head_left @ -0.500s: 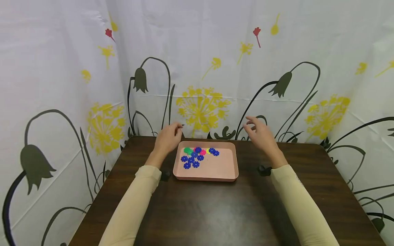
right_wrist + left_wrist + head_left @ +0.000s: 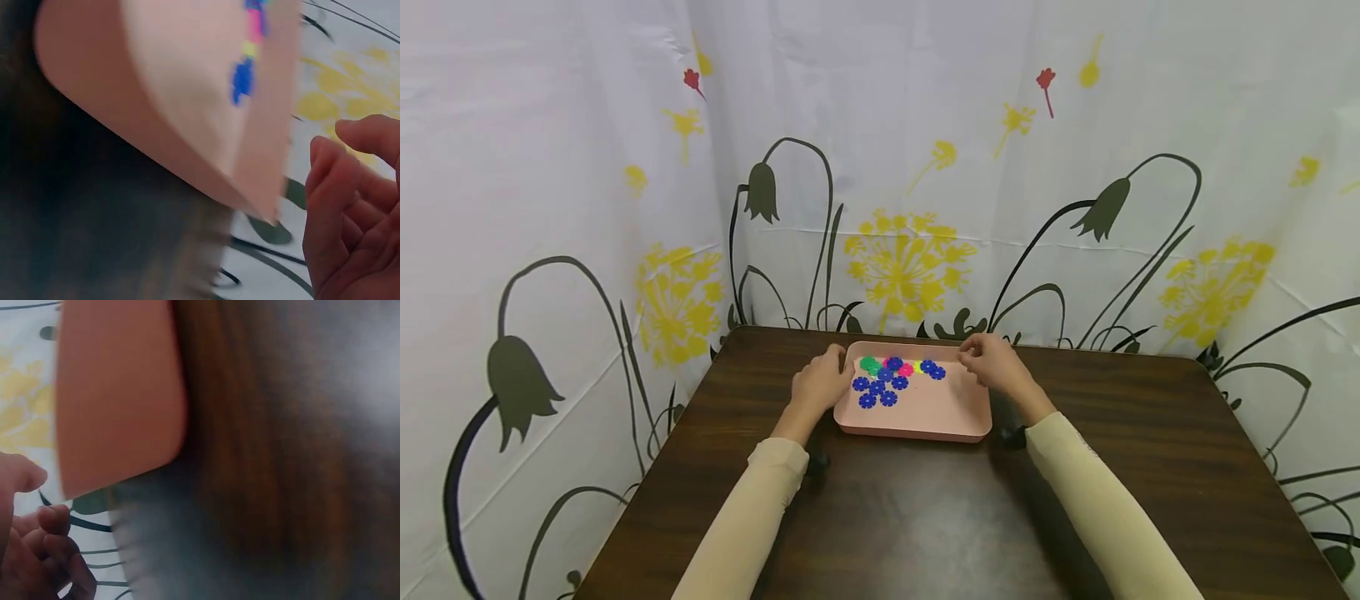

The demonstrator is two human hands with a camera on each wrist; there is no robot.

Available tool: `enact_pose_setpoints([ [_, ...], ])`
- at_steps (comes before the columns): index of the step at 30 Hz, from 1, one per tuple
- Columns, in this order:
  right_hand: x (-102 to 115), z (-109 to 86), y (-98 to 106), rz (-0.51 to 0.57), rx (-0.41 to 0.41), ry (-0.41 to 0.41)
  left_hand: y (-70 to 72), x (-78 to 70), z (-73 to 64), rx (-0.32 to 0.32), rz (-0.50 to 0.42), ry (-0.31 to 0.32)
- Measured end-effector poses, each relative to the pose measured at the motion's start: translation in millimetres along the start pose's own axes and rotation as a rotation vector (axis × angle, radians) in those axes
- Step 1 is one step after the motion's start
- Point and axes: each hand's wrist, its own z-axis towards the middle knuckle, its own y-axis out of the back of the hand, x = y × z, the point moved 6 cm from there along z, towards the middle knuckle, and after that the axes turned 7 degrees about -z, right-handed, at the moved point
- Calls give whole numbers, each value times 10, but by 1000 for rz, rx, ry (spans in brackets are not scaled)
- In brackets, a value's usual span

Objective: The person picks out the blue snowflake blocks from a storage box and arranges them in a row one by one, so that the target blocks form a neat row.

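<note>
A pink tray holds several small notched plastic discs. Most are blue discs, grouped toward its left half, with green discs, a pink disc and a bit of a yellow disc behind them. At the tray's left side is my left hand, fingers loosely bent close to the rim. My right hand hovers over the back right corner. In the right wrist view, its thumb and fingers stand apart with nothing between them. Loosely bent fingers also show in the left wrist view.
The tray stands on a dark wooden table, near its back edge. Behind and beside the table hangs a white curtain printed with flowers. A dark strap piece shows below the right wrist.
My right hand has come inward and down, from right of the tray to over its back right corner. My left hand has lowered toward the left rim. The head view has shifted slightly.
</note>
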Motion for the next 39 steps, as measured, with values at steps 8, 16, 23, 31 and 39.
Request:
enact_pose_setpoints([
  [8,-33,170,-346,-33,50,-108,-171,32,-69,60,94,7],
  [16,8,288,-517,-102,66,-101,-241,45,-61,103,182,14],
  [23,66,310,-531,-277,24,-25,-286,66,-47,128,182,31],
  [31,23,297,-645,-385,6,-72,-343,72,-30,137,177,25],
  [39,6,292,-640,-357,-1,-136,-360,94,-25,114,151,18],
])
